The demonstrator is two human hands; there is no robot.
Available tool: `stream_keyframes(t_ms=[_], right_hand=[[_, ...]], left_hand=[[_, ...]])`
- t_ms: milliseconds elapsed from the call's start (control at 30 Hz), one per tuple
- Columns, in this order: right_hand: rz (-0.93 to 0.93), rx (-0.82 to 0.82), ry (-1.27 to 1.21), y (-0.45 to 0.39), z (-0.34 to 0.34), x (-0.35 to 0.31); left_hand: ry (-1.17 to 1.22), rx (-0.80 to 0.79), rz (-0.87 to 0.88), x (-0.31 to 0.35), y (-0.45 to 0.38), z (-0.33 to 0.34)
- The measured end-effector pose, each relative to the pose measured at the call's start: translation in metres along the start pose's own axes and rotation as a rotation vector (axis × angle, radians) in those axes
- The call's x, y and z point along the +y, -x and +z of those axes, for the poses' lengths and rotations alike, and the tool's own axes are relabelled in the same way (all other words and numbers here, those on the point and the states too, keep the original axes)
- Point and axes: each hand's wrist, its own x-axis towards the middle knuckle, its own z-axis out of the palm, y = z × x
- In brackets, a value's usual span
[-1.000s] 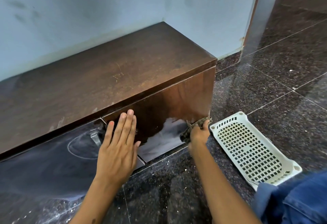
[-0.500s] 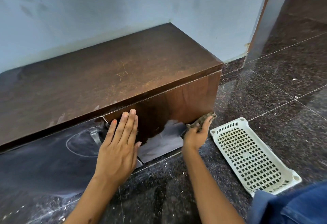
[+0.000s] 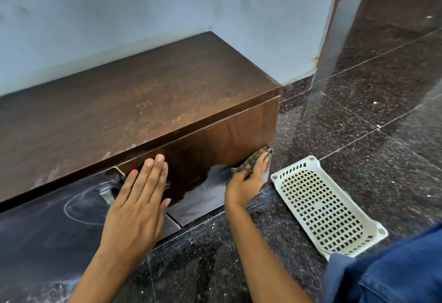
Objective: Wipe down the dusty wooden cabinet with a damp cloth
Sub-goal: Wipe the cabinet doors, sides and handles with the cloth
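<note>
A low dark wooden cabinet point(image 3: 148, 101) stands against the pale blue wall, with a scuffed top and glossy door fronts. My left hand point(image 3: 141, 197) lies flat, fingers straight, on the right door by the seam between the two doors. My right hand point(image 3: 248, 178) presses a brownish damp cloth point(image 3: 258, 156) against that door's lower right corner, fingers over the cloth. Part of the door shows a wet dark patch and a grey dusty patch point(image 3: 205, 192). The left door point(image 3: 47, 226) carries dust swirls and a metal handle point(image 3: 107, 192).
A white perforated plastic basket point(image 3: 323, 209) lies on the dark speckled granite floor point(image 3: 358, 116) just right of the cabinet. My blue-clad knee point(image 3: 394, 271) fills the lower right. A wall corner with a metal strip point(image 3: 330, 27) rises behind the cabinet's right end.
My right hand has slid the cloth up and to the right along the door toward its right edge. My left hand has stayed pressed on the door.
</note>
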Motion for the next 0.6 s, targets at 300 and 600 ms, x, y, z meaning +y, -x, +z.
stream_keyframes(t_ms=[300, 600], right_hand=[[0.393, -0.065, -0.055, -0.030, -0.008, 0.019], [0.191, 0.032, -0.099, -0.019, 0.003, 0.019]], left_hand=[[0.050, -0.014, -0.002, -0.002, 0.000, -0.005], [0.016, 0.014, -0.030, 0.007, -0.001, 0.004]])
